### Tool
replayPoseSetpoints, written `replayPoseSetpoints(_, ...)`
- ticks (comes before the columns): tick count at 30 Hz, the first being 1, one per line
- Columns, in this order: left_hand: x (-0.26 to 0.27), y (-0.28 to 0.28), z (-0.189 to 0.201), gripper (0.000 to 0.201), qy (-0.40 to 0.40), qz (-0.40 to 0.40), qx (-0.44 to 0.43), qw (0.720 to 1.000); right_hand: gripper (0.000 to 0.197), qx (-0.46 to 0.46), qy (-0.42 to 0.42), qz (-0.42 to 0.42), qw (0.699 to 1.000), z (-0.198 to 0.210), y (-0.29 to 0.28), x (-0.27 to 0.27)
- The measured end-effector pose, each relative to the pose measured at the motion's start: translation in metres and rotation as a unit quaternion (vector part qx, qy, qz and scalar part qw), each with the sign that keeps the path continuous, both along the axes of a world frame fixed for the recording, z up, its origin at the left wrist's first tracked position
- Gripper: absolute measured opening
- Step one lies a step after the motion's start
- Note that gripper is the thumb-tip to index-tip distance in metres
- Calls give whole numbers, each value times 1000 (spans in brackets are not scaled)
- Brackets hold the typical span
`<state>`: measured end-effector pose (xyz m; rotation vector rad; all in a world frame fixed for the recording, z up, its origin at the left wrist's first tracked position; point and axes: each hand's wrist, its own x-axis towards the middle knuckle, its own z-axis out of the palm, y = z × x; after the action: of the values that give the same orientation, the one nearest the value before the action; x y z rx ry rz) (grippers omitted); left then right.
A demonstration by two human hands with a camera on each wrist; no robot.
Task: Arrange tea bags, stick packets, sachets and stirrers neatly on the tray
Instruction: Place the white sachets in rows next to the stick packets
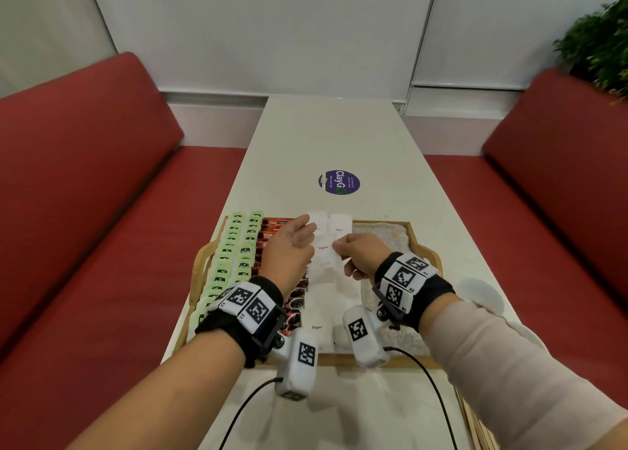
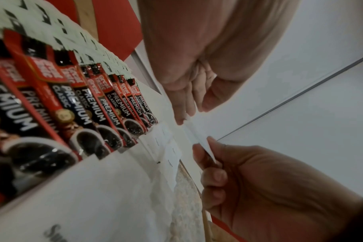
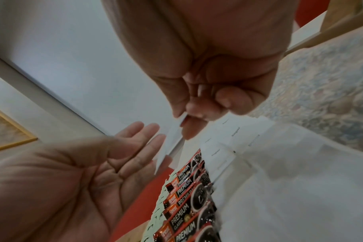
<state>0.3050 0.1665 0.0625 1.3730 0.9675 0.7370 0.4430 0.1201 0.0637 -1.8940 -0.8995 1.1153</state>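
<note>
A wooden tray (image 1: 200,262) holds two columns of green tea bags (image 1: 234,245), a row of red-and-black coffee stick packets (image 1: 272,232) (image 2: 83,104) and a column of white sugar sachets (image 1: 319,323) (image 3: 222,147). Above the sachet column, my right hand (image 1: 339,245) (image 2: 207,147) (image 3: 189,117) pinches one white sugar sachet (image 1: 325,249) (image 2: 197,134) (image 3: 172,140) between thumb and fingers. My left hand (image 1: 304,227) (image 2: 194,111) (image 3: 143,135) is open, its straight fingertips touching the sachet's far edge.
The tray's right part shows bare patterned liner (image 1: 387,238). A round purple sticker (image 1: 339,182) lies on the white table beyond the tray. Thin wooden sticks (image 1: 475,426) lie at the table's near right edge. Red benches (image 1: 85,177) flank the table.
</note>
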Motion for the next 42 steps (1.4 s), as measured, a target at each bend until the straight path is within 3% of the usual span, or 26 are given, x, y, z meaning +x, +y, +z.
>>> replayPoseSetpoints(7, 2, 11, -19, 51, 28, 46, 7, 999, 27, -5, 16, -3, 1000, -6, 1, 0)
replayPoseSetpoints(20, 7, 26, -32, 46, 64, 23, 7, 998, 27, -124, -78, -52, 988, -27, 17, 8)
replayPoseSetpoints(25, 6, 25, -31, 45, 51, 23, -2, 998, 28, -134, -146, -57, 978, -30, 23, 5)
replayPoseSetpoints(29, 4, 23, -32, 44, 43, 19, -13, 999, 14, -156, -225, -19, 961, -25, 23, 1)
replayPoseSetpoints(32, 3, 22, -32, 43, 42, 17, -17, 999, 25, -162, -259, 1, 952, -26, 23, -1)
replayPoseSetpoints(34, 2, 21, -31, 43, 41, 15, -17, 999, 27, -165, -259, -4, 952, -26, 23, -2)
replayPoseSetpoints(38, 0, 20, -30, 40, 43, 17, -12, 999, 12, -150, -247, -10, 957, -21, 19, -5)
replayPoseSetpoints(42, -3, 12, -26, 35, 41, 26, -7, 999, 32, -123, -229, -18, 965, -15, 7, -11)
